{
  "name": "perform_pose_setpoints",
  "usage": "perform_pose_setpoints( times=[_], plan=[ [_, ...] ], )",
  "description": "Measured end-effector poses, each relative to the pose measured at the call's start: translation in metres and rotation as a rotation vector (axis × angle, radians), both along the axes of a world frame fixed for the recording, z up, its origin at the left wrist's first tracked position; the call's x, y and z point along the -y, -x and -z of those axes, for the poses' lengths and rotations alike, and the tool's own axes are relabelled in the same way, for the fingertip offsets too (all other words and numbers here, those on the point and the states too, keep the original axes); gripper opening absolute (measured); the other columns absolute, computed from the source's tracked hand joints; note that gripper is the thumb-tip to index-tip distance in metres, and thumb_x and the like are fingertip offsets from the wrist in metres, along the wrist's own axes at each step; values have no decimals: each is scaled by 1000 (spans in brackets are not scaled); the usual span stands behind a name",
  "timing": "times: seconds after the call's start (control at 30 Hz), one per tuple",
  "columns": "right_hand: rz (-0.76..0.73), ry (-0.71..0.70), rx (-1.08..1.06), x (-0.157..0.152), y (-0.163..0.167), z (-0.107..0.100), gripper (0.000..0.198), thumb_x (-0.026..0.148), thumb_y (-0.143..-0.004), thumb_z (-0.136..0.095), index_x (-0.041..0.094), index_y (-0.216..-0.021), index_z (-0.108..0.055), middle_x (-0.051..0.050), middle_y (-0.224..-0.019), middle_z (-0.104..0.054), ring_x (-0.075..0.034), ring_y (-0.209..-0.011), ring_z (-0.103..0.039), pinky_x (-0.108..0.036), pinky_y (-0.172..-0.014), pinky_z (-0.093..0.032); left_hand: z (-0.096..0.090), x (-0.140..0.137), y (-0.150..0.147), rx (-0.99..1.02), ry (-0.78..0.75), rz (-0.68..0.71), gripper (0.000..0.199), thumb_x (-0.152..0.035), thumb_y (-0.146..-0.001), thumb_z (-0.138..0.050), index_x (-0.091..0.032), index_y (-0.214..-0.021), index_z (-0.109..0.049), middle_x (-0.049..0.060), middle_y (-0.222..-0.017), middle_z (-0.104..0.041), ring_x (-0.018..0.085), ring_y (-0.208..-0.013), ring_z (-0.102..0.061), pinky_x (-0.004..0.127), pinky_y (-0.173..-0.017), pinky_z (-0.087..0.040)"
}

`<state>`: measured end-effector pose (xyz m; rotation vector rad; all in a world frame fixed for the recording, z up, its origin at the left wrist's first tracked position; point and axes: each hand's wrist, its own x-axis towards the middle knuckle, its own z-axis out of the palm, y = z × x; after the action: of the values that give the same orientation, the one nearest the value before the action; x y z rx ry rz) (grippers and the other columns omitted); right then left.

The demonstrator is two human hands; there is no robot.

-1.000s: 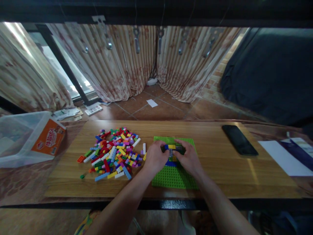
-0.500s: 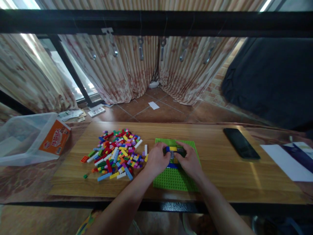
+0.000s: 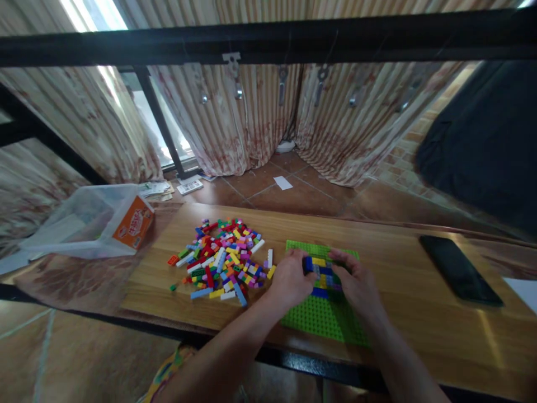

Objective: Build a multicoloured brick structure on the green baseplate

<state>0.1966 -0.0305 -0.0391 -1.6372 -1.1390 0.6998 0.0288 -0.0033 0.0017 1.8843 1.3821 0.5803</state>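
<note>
Blue, yellow and grey toy bricks form a small build (image 3: 322,282) on the upper part of a green studded baseplate (image 3: 323,322). At its left end, my left hand (image 3: 292,278) is closed, with thumb and fingers around a dark blue brick (image 3: 309,264). My right hand (image 3: 358,284) curves beside the build's right end. Its thumb and index finger are apart, and its other fingers are partly hidden. Left of the baseplate lies a loose pile of mixed coloured bricks (image 3: 226,257).
A black phone (image 3: 459,268) lies at the right of the wooden table (image 3: 394,263), with white paper (image 3: 522,292) beyond it. Far left stands a clear plastic box (image 3: 98,246) with an orange label. A black bar (image 3: 260,42) crosses above, in front of curtains.
The view has turned, so the table appears tilted and shifted right. My thumbs have parted, showing more of the build between my hands. My left hand stays at the build.
</note>
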Motion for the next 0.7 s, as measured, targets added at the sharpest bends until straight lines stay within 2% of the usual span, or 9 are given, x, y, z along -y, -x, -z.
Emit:
perform_pose_setpoints(
  times=[0.2, 0.37, 0.5, 0.6, 0.7],
  plan=[
    [-4, 92, 7, 0, -4, 1, 38, 32, -72, -56, 20, -107, -66, -9, -112, -69, -27, -105, -64, -52, -98, -47, -2, 4, -1, 16, 11, -8, 38, -25, -74, -63, -17, -110, -61, 11, -110, -63, 27, -98, -62, 42, -92, -52],
    [-8, 155, 60, 2, -7, -3, 40, 40, -72, -57, 23, -107, -66, -8, -111, -71, -28, -102, -66, -47, -92, -51, -3, 5, 2, 3, 41, 23, 42, -31, -75, -64, -16, -114, -61, 12, -111, -63, 29, -98, -63, 43, -91, -53],
    [16, 186, 175, 3, -10, -6, 43, 47, -73, -55, 24, -108, -67, -9, -108, -72, -30, -96, -68, -46, -84, -53, -4, 7, 7, 3, -13, 87, 50, -36, -80, -60, -15, -125, -56, 15, -117, -61, 31, -101, -63, 45, -90, -53],
    [27, 223, 273, 2, -12, -9, 47, 51, -73, -55, 24, -110, -68, -10, -103, -73, -31, -87, -69, -45, -74, -53, -6, 3, 15, 35, -84, 95, 47, -35, -83, -56, -16, -126, -55, 15, -120, -62, 28, -102, -63, 41, -89, -54],
    [37, 253, 327, 2, -11, -16, 48, 51, -74, -54, 22, -109, -70, -10, -101, -74, -31, -83, -69, -43, -71, -53, -12, -11, 32, 51, -136, 34, 38, -30, -84, -55, -16, -119, -61, 10, -110, -68, 23, -92, -65, 36, -88, -54]
  ],
)
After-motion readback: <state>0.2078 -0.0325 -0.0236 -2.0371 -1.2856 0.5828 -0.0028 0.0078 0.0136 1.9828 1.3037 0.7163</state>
